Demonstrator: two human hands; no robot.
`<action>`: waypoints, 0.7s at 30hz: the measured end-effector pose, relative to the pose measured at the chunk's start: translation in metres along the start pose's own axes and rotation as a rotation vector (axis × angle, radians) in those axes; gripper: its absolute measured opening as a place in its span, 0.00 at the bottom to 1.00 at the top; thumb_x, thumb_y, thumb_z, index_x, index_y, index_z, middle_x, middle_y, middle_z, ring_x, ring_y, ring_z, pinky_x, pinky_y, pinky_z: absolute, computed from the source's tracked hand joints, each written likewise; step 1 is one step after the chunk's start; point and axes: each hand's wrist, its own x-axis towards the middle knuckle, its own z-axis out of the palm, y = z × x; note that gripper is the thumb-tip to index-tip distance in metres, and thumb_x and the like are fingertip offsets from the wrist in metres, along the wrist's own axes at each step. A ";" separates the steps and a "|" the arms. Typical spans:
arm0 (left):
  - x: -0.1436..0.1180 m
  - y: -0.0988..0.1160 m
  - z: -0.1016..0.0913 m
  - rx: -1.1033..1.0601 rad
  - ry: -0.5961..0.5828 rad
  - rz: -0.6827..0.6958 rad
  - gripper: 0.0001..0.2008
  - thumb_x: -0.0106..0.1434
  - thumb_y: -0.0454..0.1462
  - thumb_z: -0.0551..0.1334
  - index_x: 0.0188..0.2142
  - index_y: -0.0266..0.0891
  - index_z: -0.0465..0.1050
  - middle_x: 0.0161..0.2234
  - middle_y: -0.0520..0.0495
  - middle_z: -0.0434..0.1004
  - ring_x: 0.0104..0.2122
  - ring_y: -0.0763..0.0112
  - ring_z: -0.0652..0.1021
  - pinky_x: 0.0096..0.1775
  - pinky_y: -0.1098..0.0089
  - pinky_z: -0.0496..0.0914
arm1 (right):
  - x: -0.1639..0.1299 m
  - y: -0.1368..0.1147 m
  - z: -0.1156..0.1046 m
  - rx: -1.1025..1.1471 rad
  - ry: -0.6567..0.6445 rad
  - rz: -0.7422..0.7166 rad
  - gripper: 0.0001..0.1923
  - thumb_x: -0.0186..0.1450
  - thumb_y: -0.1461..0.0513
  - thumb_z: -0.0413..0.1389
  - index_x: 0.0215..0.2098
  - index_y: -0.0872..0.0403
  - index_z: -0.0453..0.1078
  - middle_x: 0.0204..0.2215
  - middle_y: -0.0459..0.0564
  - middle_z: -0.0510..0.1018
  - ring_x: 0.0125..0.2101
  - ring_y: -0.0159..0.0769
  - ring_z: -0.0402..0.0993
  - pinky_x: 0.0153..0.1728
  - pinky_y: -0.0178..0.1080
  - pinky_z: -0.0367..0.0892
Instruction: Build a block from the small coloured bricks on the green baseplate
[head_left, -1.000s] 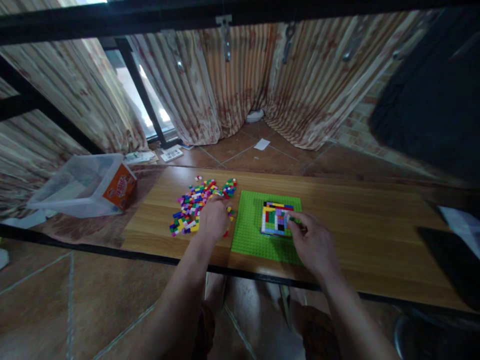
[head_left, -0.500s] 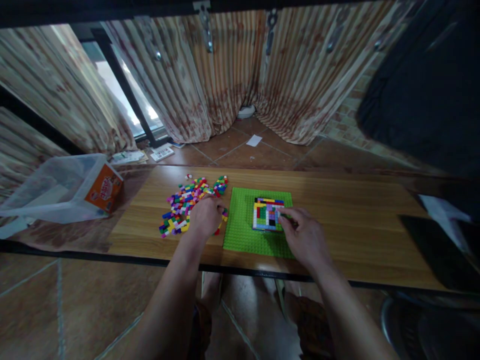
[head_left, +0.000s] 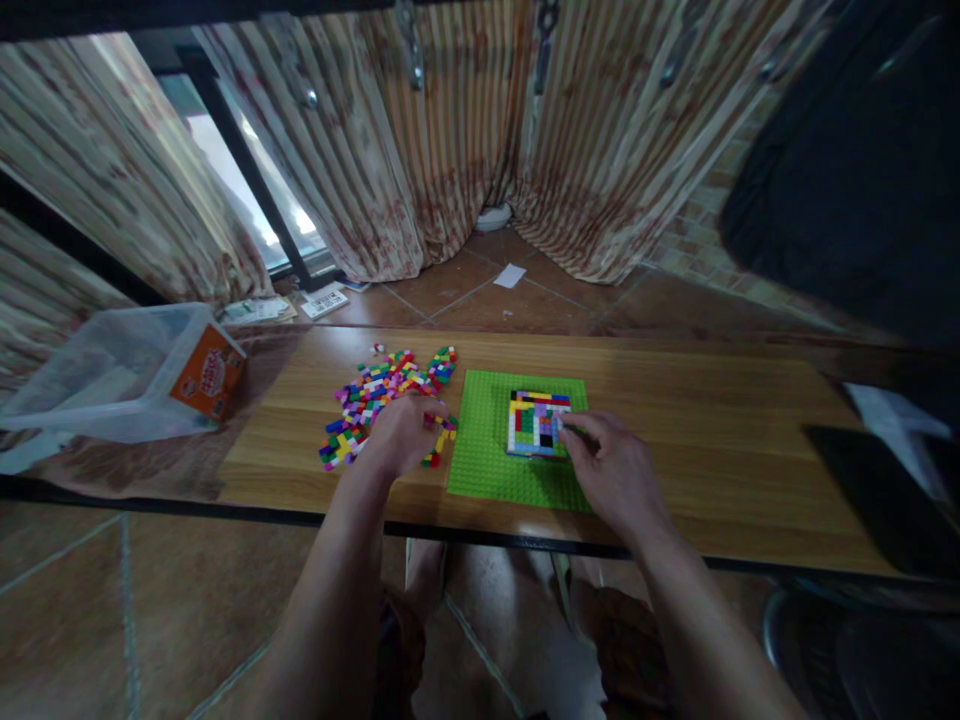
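Observation:
Small toy building bricks lie in a loose multicoloured pile (head_left: 375,385) on the left part of the wooden table. My left hand (head_left: 405,432) is over the pile's near right side, its fingers curled down and closed; whatever is in them is hidden. On the green studded baseplate (head_left: 480,470) stands a low square build of bricks (head_left: 525,425), with white, yellow, red, blue, green and purple pieces. My right hand (head_left: 611,465) is at the build's right edge, thumb and forefinger pinched around a small pale building brick (head_left: 562,423) that touches or nearly touches the build.
A clear plastic bin (head_left: 97,385) with an orange label stands left of the bricks. A dark flat object (head_left: 877,490) lies at the table's right end. Beyond the wooden table (head_left: 697,450) are striped curtains (head_left: 465,150) and a tiled floor with a paper (head_left: 510,276).
My left hand has shifted slightly left and toward me, uncovering more bricks beside the baseplate. My right hand stays at the build's right edge, nearly unmoved. The view has tilted a little.

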 end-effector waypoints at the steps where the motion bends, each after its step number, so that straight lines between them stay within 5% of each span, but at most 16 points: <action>1: 0.000 0.003 0.000 0.019 -0.009 0.001 0.13 0.59 0.33 0.60 0.38 0.44 0.83 0.39 0.47 0.83 0.39 0.65 0.80 0.44 0.68 0.73 | 0.000 0.000 0.000 -0.001 -0.001 0.002 0.14 0.66 0.60 0.51 0.43 0.54 0.77 0.41 0.56 0.80 0.41 0.44 0.77 0.45 0.47 0.70; 14: 0.004 0.032 0.013 0.211 0.082 -0.104 0.11 0.63 0.33 0.56 0.33 0.38 0.79 0.40 0.42 0.80 0.41 0.61 0.79 0.42 0.67 0.72 | 0.000 -0.001 0.000 0.002 -0.004 0.011 0.15 0.66 0.60 0.50 0.43 0.54 0.77 0.42 0.56 0.80 0.42 0.43 0.77 0.47 0.47 0.70; 21: 0.008 0.051 0.024 -0.154 0.222 0.020 0.05 0.64 0.35 0.60 0.35 0.38 0.74 0.32 0.47 0.79 0.32 0.68 0.78 0.37 0.70 0.70 | -0.001 -0.001 -0.002 0.011 -0.001 0.008 0.14 0.66 0.60 0.50 0.43 0.53 0.76 0.41 0.56 0.80 0.42 0.44 0.76 0.46 0.48 0.70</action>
